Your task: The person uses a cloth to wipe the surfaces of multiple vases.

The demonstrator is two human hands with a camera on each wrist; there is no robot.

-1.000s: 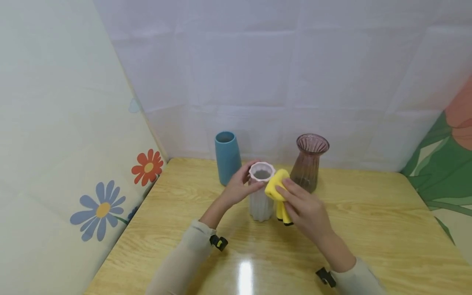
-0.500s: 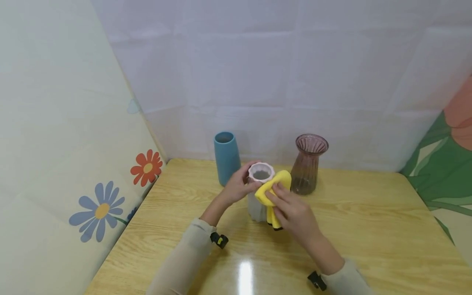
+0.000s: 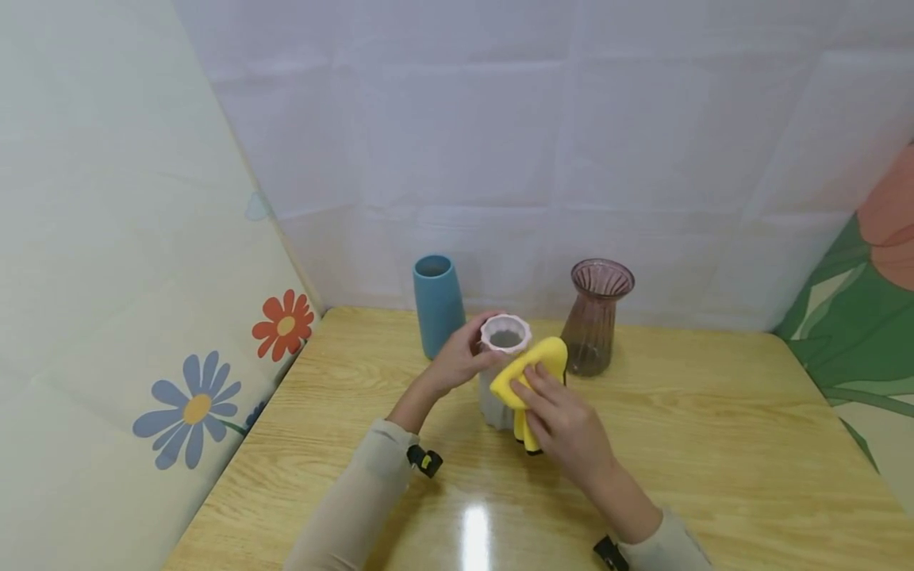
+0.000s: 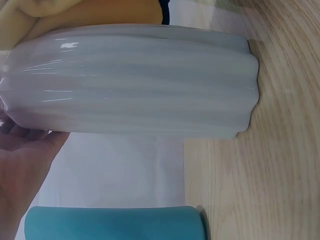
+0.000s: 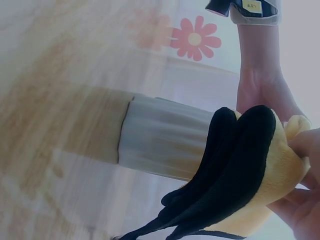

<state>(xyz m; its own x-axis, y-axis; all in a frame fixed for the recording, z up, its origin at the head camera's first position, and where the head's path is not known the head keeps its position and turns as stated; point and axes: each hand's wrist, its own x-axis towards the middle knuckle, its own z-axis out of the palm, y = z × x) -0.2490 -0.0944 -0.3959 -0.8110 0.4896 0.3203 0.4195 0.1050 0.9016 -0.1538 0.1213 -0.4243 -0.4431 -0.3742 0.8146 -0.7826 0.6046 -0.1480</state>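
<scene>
A pale ribbed vase (image 3: pixel 493 400) with a scalloped pinkish rim stands upright on the table. My left hand (image 3: pixel 457 361) grips it near the top, thumb at the front just under the rim. In the left wrist view, the vase's glossy side (image 4: pixel 135 80) spans the frame, its wavy base down at the wood. My right hand (image 3: pixel 571 432) holds a folded yellow cloth (image 3: pixel 543 353) against the vase's upper right side, hiding part of it. Black material on the cloth (image 5: pixel 240 160) hangs in loose folds in the right wrist view.
Behind the left hand stands a blue vase (image 3: pixel 439 305). A purple ribbed glass vase (image 3: pixel 593 325) is behind and right of the cloth. The wood-grain table (image 3: pixel 714 412) meets a pale sheet (image 3: pixel 457 143) at the back and a flower-printed sheet (image 3: pixel 93 277) at the left.
My right hand has moved the cloth left and slightly down across the vase's side, and the cloth lies flatter against it. The left hand and the vase have stayed nearly still.
</scene>
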